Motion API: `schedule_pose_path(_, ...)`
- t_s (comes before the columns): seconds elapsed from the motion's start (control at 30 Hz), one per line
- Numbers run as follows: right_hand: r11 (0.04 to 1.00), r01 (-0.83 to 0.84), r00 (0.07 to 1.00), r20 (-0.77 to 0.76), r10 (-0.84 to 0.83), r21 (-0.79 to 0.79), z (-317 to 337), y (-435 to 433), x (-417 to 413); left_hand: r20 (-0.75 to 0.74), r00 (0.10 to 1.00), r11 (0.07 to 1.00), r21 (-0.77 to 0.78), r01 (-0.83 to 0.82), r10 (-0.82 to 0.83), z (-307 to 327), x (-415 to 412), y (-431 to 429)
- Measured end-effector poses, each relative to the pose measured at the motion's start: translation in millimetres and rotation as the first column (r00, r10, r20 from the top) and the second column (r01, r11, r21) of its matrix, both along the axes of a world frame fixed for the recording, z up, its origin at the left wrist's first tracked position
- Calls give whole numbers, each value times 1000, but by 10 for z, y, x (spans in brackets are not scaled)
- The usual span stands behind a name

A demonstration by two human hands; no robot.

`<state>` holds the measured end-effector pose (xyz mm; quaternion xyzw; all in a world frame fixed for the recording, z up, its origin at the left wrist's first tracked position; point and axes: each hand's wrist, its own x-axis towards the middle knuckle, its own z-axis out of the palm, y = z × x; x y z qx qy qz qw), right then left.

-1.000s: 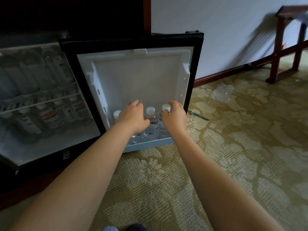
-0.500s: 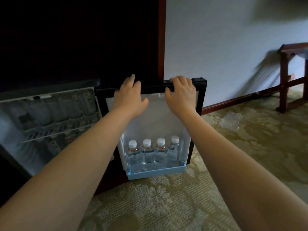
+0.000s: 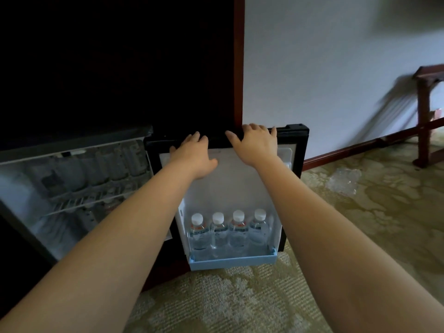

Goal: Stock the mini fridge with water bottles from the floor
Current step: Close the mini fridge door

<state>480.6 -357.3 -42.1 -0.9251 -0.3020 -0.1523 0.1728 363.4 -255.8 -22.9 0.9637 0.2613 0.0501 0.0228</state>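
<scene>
At nine o'clock, the open fridge [image 3: 21, 195] shows dim water bottles [image 3: 113, 162] on its wire shelves; toward the centre, the left hand [image 3: 192, 157] lies with loosely straight fingers against the top of the swung-out door [image 3: 296, 140], and just right of it the right hand [image 3: 254, 145] curls its fingers over that top edge, grasping it. A second ago both hands were low among the bottles in the door shelf [image 3: 230, 260]; now the four bottles [image 3: 228, 231] stand untouched there, at six o'clock below the hands. With only crumpled plastic wrap [image 3: 343, 181] on the carpet [image 3: 360, 236] at three o'clock, stocking looks finished and closing the door seems next.
</scene>
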Motion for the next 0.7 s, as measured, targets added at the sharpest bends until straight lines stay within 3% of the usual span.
schedule_pose_path(0.2, 995, 12, 998, -57, -17, -99, 94, -159, -303, 31, 999, 1000, -6, -7, 7, 142, -360, -122)
schedule_pose_path(0.4, 989, 17, 995, -96, -31, -148, 244, -338, -794, 78, 997, 984, -176, 17, -3, 168, -923, -175)
schedule_pose_path(0.7, 979, -71, 995, -84, 55, -191, 435, -512, -1738, 107, 993, 960, -280, -10, 42, 211, -1713, -388)
